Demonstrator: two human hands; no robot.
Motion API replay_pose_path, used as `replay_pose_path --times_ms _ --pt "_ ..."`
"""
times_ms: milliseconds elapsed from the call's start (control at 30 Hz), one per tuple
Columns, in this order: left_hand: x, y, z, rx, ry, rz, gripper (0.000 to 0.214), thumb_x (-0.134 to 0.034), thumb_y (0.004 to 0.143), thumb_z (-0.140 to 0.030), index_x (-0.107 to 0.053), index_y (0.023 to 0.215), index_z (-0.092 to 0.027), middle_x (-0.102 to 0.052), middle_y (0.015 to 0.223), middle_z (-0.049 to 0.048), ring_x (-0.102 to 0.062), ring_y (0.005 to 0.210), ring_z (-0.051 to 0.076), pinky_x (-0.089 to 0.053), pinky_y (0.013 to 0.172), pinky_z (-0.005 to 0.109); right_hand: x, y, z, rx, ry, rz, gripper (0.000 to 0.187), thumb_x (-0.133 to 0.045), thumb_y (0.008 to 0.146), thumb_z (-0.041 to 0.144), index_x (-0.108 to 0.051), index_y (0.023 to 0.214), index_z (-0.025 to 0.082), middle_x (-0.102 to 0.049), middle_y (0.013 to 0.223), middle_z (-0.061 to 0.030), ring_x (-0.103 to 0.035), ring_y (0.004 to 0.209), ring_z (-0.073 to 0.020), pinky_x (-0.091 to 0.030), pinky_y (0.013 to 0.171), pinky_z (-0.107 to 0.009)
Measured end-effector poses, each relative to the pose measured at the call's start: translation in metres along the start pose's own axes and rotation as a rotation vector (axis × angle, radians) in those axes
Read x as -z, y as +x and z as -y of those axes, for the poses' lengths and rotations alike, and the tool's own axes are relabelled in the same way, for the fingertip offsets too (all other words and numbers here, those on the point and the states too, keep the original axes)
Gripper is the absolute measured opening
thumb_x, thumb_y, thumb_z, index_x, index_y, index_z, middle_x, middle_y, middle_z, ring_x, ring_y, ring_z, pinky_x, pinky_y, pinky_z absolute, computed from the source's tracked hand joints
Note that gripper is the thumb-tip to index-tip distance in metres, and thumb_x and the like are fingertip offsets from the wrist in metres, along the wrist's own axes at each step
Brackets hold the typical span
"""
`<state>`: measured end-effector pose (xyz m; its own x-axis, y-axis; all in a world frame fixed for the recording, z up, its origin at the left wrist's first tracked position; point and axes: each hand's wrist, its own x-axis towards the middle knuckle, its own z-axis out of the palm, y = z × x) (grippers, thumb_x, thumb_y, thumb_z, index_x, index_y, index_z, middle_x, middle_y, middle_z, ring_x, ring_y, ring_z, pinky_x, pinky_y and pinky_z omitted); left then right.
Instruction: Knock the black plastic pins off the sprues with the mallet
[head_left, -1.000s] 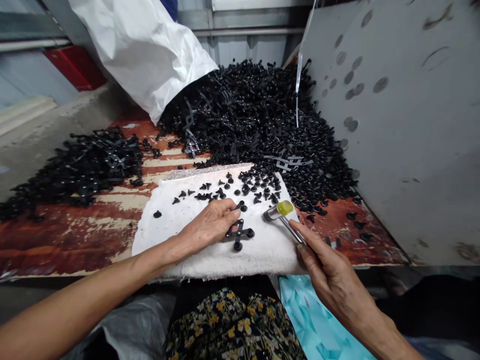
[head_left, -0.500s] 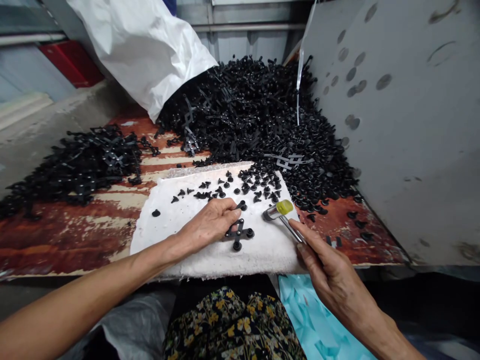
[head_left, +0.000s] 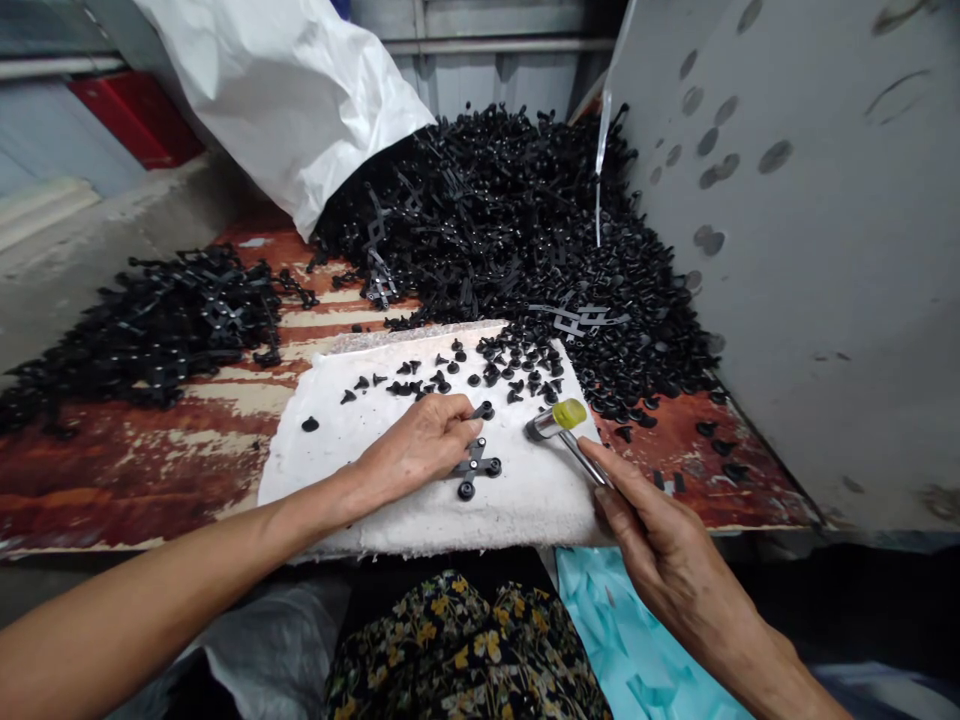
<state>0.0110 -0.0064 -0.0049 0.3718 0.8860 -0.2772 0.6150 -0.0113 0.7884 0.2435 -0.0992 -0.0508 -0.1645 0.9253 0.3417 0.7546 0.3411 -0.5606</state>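
Note:
Over the middle of a white padded board (head_left: pixel 390 515), my left hand (head_left: pixel 427 440) is closed on a black scissor linkage (head_left: pixel 475 464). Its crossed arms and round ends stick out past the fingers; the rest is hidden under the hand. My right hand (head_left: pixel 656 530) grips the metal handle of a small hammer (head_left: pixel 551 422) with a yellow-green face. The hammer's head is low at the right part of the board, beside the linkage and apart from it. Loose black studs with round heads (head_left: pixel 491 370) lie scattered behind my left hand, and one stud (head_left: pixel 310 424) sits alone at the left.
A large heap of black parts (head_left: pixel 480 220) rises behind the board, studs spilling down its right side. Another pile of linkages (head_left: pixel 180 330) lies left on the worn red table (head_left: pixel 112 470). A white sack (head_left: pixel 300 100) hangs over the back; a grey panel (head_left: pixel 810 300) bounds the right.
The linkage's near end has shifted slightly left under my left hand. My right hand and the hammer stay almost where they were.

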Motion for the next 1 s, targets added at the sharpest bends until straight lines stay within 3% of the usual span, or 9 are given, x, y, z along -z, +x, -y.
replay_pose_path --times_ms 233,400,533,667,833,1000 --pt "0.005 0.006 -0.004 -0.015 0.112 0.011 0.022 -0.047 0.079 -0.021 -0.047 0.057 -0.018 -0.04 0.05 -0.0045 -0.034 0.047 0.009 -0.022 0.045 0.023 0.003 0.005 0.0 -0.016 0.053 0.034 0.043 -0.043 0.096 0.016 -0.054 0.137 0.016 -0.062 0.135 -0.0137 -0.059 0.123 -0.0242 -0.051 0.1 -0.038" --pt "0.009 0.006 -0.011 -0.001 0.131 0.041 0.025 -0.05 0.077 -0.019 -0.042 0.053 -0.019 -0.037 0.048 -0.0053 -0.032 0.045 0.008 -0.021 0.046 0.025 0.005 0.023 0.014 0.096 0.066 0.027 0.052 -0.042 0.092 0.008 -0.048 0.143 0.02 -0.062 0.136 -0.0124 -0.059 0.124 -0.0244 -0.05 0.102 -0.042" --pt "0.012 0.006 -0.013 -0.009 0.163 0.057 0.027 -0.049 0.078 -0.019 -0.041 0.052 -0.019 -0.038 0.048 -0.0046 -0.033 0.046 0.009 -0.021 0.046 0.025 0.004 0.035 0.028 0.173 0.046 0.033 0.054 -0.039 0.092 0.005 -0.047 0.143 0.018 -0.067 0.126 -0.0159 -0.066 0.113 -0.0267 -0.058 0.091 -0.044" --pt "0.013 0.007 -0.015 0.024 0.176 0.056 0.027 -0.049 0.081 -0.02 -0.044 0.054 -0.019 -0.04 0.048 -0.0037 -0.036 0.046 0.01 -0.023 0.047 0.026 0.002 0.041 0.034 0.216 0.053 -0.038 0.056 -0.038 0.091 0.003 -0.044 0.145 0.018 -0.068 0.121 -0.0164 -0.071 0.095 -0.0229 -0.061 0.079 -0.038" --pt "0.012 0.008 -0.01 -0.014 0.148 0.046 0.027 -0.05 0.079 -0.021 -0.043 0.053 -0.019 -0.039 0.048 -0.0041 -0.035 0.046 0.009 -0.023 0.048 0.026 0.003 0.043 0.034 0.233 -0.047 0.049 0.058 -0.037 0.089 0.003 -0.047 0.144 0.021 -0.071 0.107 -0.0128 -0.071 0.088 -0.0234 -0.06 0.077 -0.039" --pt "0.012 0.008 -0.005 -0.036 0.085 0.043 0.029 -0.05 0.077 -0.02 -0.037 0.051 -0.02 -0.033 0.047 -0.0056 -0.031 0.046 0.008 -0.021 0.046 0.025 0.005 0.041 0.036 0.195 0.006 -0.074 0.062 -0.04 0.093 0.007 -0.035 0.15 0.029 -0.069 0.108 -0.0097 -0.067 0.083 -0.0197 -0.059 0.075 -0.033"
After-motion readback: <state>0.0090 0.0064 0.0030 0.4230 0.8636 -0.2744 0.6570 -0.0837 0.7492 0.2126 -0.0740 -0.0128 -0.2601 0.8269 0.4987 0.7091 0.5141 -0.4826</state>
